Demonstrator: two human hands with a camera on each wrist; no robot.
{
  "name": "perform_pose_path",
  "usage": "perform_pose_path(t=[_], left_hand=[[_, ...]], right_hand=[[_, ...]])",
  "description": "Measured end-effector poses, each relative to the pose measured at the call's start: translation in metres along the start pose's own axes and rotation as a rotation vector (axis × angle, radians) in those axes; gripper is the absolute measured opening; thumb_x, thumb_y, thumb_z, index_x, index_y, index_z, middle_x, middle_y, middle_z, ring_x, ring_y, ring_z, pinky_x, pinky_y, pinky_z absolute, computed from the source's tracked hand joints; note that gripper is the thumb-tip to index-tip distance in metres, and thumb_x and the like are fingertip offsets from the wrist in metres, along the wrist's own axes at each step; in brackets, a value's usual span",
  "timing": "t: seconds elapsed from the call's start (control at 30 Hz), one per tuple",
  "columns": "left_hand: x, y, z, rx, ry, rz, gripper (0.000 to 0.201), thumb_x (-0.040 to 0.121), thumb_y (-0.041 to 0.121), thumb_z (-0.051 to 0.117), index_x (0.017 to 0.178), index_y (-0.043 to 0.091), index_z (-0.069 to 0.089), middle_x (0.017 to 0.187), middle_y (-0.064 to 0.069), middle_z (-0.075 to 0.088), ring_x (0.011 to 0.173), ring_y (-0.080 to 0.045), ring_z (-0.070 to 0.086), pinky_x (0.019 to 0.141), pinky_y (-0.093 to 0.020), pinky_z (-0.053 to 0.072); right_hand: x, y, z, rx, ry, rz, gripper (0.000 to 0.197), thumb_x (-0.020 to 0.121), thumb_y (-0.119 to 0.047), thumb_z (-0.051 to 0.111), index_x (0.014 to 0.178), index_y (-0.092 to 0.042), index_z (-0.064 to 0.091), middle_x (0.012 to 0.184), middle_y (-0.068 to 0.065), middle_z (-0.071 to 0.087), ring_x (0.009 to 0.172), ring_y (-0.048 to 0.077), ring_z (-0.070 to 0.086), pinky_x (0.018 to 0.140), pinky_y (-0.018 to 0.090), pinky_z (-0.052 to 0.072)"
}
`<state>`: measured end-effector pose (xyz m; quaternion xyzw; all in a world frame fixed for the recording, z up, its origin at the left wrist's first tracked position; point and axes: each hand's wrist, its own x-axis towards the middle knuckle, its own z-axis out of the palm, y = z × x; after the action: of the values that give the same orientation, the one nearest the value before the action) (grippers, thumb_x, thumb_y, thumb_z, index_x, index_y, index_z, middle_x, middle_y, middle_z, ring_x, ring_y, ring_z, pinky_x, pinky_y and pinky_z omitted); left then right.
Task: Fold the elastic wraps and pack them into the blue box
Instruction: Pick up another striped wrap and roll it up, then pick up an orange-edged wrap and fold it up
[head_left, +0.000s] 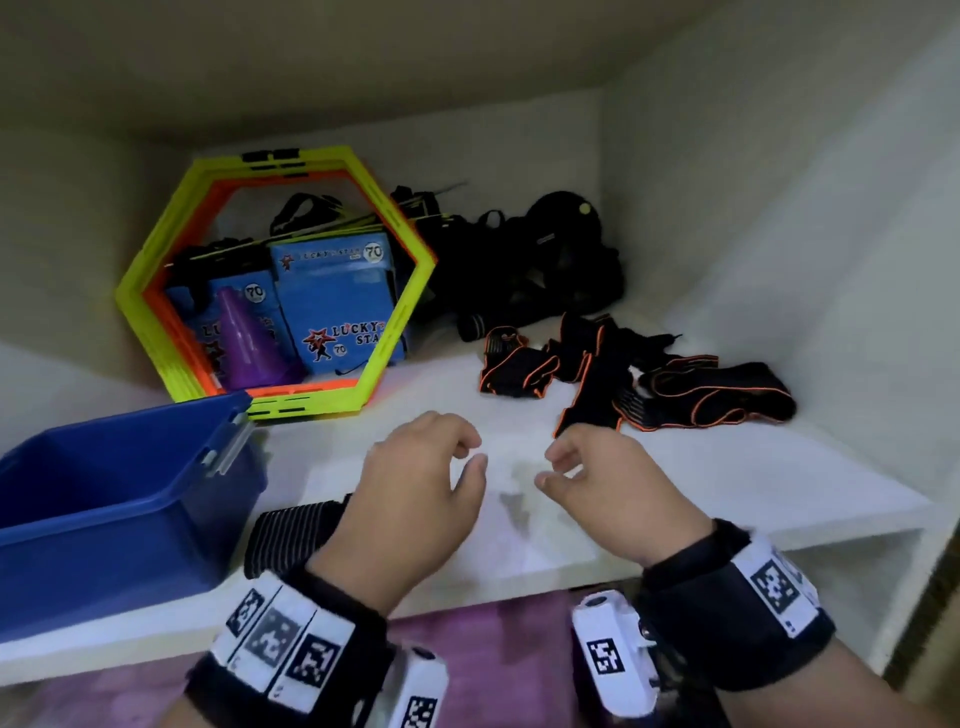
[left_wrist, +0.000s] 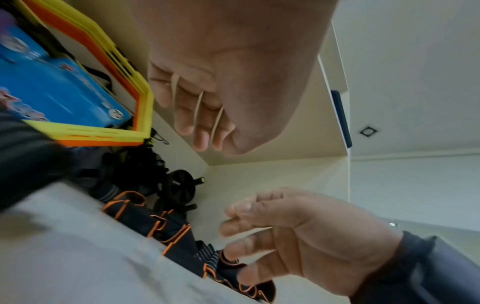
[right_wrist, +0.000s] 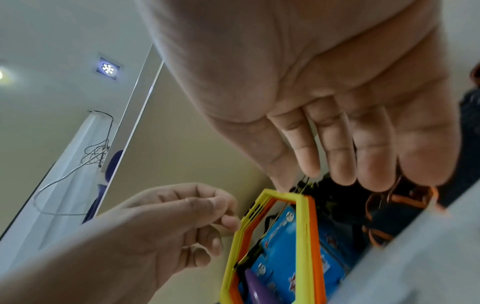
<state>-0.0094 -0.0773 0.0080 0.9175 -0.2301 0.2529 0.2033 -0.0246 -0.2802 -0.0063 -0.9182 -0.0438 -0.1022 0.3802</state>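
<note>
A blue plastic box (head_left: 104, 509) stands open at the shelf's front left; the part of its inside that shows is bare. Beside it lies a folded black striped wrap (head_left: 291, 535), partly hidden under my left wrist. Several black elastic wraps with orange trim (head_left: 623, 379) lie tangled at the right, also seen as the wraps (left_wrist: 168, 232) in the left wrist view. My left hand (head_left: 470, 454) and right hand (head_left: 550, 467) hover close together over the white shelf (head_left: 727, 483), fingers loosely curled, holding nothing. The right hand's fingertips (left_wrist: 228, 253) are close to a wrap's near end.
Yellow and orange hexagon rings (head_left: 275, 280) lean at the back left, with blue Lucky Star cartons (head_left: 343, 301) and a purple cone (head_left: 244, 338) behind them. A pile of black gear (head_left: 545, 260) fills the back. Walls close the shelf at the back and right.
</note>
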Motion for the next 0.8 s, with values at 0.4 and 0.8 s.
perform_pose_path(t=[0.4, 0.8], left_hand=[[0.14, 0.066, 0.093, 0.22, -0.614, 0.129, 0.037, 0.092, 0.024, 0.062, 0.128, 0.024, 0.065, 0.127, 0.009, 0.063, 0.116, -0.014, 0.057, 0.091, -0.022, 0.041], [0.129, 0.071, 0.129, 0.384, -0.68, 0.041, 0.04, 0.086, 0.035, 0.064, 0.126, 0.026, 0.065, 0.118, 0.004, 0.067, 0.111, -0.02, 0.062, 0.094, -0.034, 0.053]], right_hand=[[0.063, 0.067, -0.113, -0.391, -0.185, 0.196, 0.036, 0.093, -0.023, 0.059, 0.062, -0.021, 0.041, 0.061, -0.002, 0.046, 0.053, 0.014, 0.043, 0.046, 0.019, 0.032], [0.181, 0.16, -0.069, -0.534, -0.368, 0.231, 0.031, 0.04, -0.041, 0.068, 0.066, -0.025, 0.065, 0.051, -0.001, 0.062, 0.055, 0.023, 0.064, 0.07, 0.038, 0.06]])
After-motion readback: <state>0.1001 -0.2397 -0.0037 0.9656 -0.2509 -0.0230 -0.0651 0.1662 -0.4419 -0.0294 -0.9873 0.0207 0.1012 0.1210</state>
